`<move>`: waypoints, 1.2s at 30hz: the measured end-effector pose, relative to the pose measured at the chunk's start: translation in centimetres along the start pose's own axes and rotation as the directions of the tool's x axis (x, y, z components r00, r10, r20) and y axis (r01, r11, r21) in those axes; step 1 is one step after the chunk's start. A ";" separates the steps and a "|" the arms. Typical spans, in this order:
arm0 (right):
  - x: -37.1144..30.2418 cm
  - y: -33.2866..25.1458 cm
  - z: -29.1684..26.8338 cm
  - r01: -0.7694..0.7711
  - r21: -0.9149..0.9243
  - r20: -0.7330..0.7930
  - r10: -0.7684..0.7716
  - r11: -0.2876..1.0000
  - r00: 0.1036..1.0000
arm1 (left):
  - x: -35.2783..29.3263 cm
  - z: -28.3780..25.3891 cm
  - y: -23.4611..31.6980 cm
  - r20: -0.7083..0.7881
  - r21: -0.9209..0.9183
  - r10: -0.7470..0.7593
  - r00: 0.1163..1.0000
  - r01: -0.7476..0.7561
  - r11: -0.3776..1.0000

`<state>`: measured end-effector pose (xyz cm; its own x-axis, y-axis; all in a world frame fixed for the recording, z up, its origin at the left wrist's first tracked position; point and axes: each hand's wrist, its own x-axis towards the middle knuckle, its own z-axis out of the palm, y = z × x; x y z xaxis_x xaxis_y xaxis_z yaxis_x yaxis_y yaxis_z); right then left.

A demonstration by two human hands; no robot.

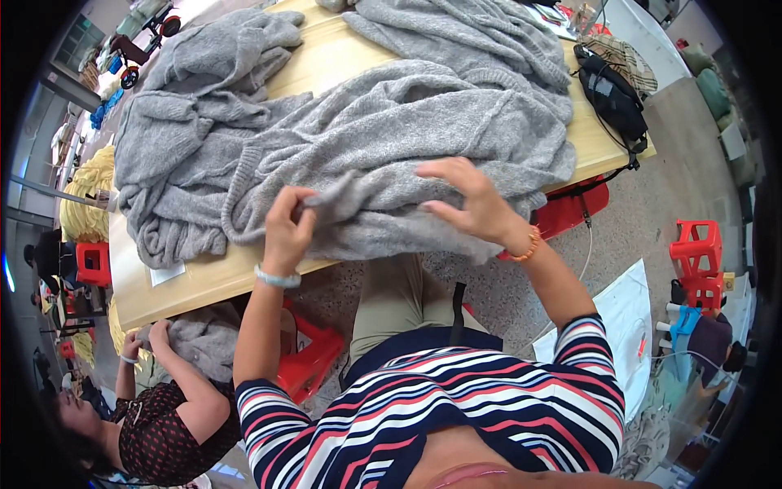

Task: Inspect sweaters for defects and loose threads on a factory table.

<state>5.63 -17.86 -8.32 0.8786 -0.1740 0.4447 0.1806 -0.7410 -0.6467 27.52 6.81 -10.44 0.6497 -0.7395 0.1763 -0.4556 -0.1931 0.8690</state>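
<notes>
A grey knitted garment (391,147) lies bunched across the table in front of me, its near edge hanging over the table's front. My left hand (289,230) pinches a raised fold of it between thumb and fingers. To the right, my right hand (472,204) is just over the same knit, thumb and fingers spread apart with nothing between them. More grey knitwear (175,138) is heaped at the left, and another grey knit piece (464,33) lies at the back; where one piece ends and another begins is hard to tell.
A co-worker (175,416) at the lower left handles grey knitwear too. A black bag (615,98) sits at the wooden table's (204,297) right end. Red stools (314,350) stand near my legs and a red stool (695,247) farther right. White sheeting (607,326) covers some floor.
</notes>
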 end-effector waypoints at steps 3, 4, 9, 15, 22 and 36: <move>4.4 -3.1 3.9 0.125 0.187 -0.044 -0.119 0.974 0.992 | -1.9 0.2 4.7 0.187 -0.204 0.211 0.959 -0.172 0.964; 4.9 -3.1 5.3 0.065 0.317 0.041 -0.082 0.946 0.996 | -2.0 0.4 6.0 0.209 -0.322 0.197 0.958 -0.123 0.939; 3.9 -2.7 5.9 -0.299 0.495 0.519 -0.002 0.816 0.855 | -1.4 -3.8 5.5 -0.027 -0.332 -0.029 0.999 0.019 0.943; -1.2 0.7 -1.8 -0.340 0.237 0.369 0.239 0.910 0.898 | 0.2 -11.3 0.5 -0.530 -0.422 -0.152 0.834 -0.104 0.901; -1.6 1.5 -10.8 -0.626 0.244 0.138 0.612 0.741 0.779 | 6.1 -14.4 -7.6 -0.604 0.140 0.071 0.794 0.018 0.990; 13.9 9.1 3.0 -0.207 -0.604 0.277 0.446 0.770 0.851 | 12.4 -7.9 -10.4 -0.157 0.813 -0.075 0.985 0.172 0.557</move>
<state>20.84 -25.07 -9.88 0.9507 -0.2990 -0.0822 -0.3099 -0.9261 -0.2153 45.13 4.71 -13.66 0.7693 -0.6127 0.1809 -0.6367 -0.7585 0.1387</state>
